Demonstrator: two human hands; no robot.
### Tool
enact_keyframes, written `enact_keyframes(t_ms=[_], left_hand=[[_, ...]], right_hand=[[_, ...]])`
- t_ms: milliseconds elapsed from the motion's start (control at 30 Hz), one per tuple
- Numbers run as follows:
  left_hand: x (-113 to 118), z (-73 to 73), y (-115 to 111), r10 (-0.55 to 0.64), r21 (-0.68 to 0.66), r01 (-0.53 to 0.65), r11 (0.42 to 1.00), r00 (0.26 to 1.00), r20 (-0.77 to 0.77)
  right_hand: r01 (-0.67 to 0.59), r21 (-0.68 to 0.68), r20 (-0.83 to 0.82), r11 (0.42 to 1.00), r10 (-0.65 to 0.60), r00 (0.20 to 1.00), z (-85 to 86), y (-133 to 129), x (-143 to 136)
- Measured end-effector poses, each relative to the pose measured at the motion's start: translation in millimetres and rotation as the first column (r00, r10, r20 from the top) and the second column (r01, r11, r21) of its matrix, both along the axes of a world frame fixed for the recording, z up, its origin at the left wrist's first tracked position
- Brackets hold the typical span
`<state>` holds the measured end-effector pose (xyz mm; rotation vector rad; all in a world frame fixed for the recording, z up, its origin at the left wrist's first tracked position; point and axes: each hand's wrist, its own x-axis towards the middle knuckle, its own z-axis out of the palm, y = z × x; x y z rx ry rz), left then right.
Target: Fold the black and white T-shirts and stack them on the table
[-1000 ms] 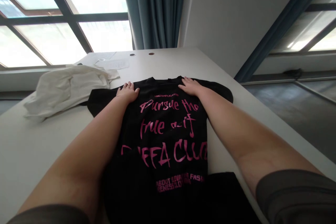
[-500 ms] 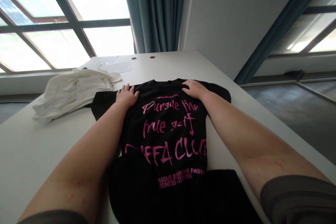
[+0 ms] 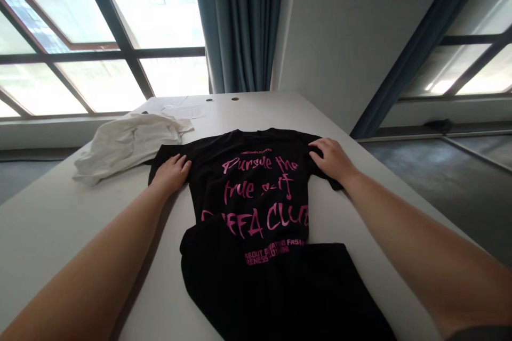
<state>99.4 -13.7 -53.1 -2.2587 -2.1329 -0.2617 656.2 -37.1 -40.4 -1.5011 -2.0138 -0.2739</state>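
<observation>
A black T-shirt (image 3: pixel 256 197) with pink lettering lies spread on the white table (image 3: pixel 160 256), its collar toward the far end. Its lower part is bunched near the front, where more black fabric runs off the bottom of the view. My left hand (image 3: pixel 172 171) rests on the left sleeve, fingers extended and slightly spread. On the right sleeve lies my right hand (image 3: pixel 330 157), its fingers stretched out over the cloth. Both palms face down, and neither hand grips the fabric.
A crumpled white garment (image 3: pixel 128 144) lies left of the T-shirt. Behind it are sheets of paper (image 3: pixel 184 111). Two round holes (image 3: pixel 235 99) sit near the table's far edge. Beyond are a blue curtain (image 3: pixel 240 26), a pale wall (image 3: pixel 340 26) and windows (image 3: pixel 168 5).
Both hands have moved outward, from the shoulder areas beside the collar onto the sleeves. The right sleeve now lies lower. The camera view has shifted a little.
</observation>
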Motion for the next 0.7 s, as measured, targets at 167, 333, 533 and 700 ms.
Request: enact_keyframes(t_ms=[167,333,533,700], left_hand=[[-8,-1.0,-12,0.062,-0.025,-0.064,0.998,0.996,-0.066],[5,9.1,-13,0.157,-0.086,-0.163,0.983,0.985,-0.076],[8,12.6,-13,0.156,-0.081,-0.162,0.983,0.985,-0.077],[6,11.4,-11,0.154,-0.072,-0.160,0.984,0.985,-0.080]], right_hand=[[0.004,-0.105,-0.012,0.994,-0.005,1.000,-4.6,-53,15],[0.092,-0.203,0.127,0.975,-0.066,0.990,-4.1,-69,22],[0.539,-0.330,0.378,0.775,-0.414,0.828,21.4,-65,49],[0.649,-0.240,0.276,0.722,-0.590,0.759,42.8,-70,77]])
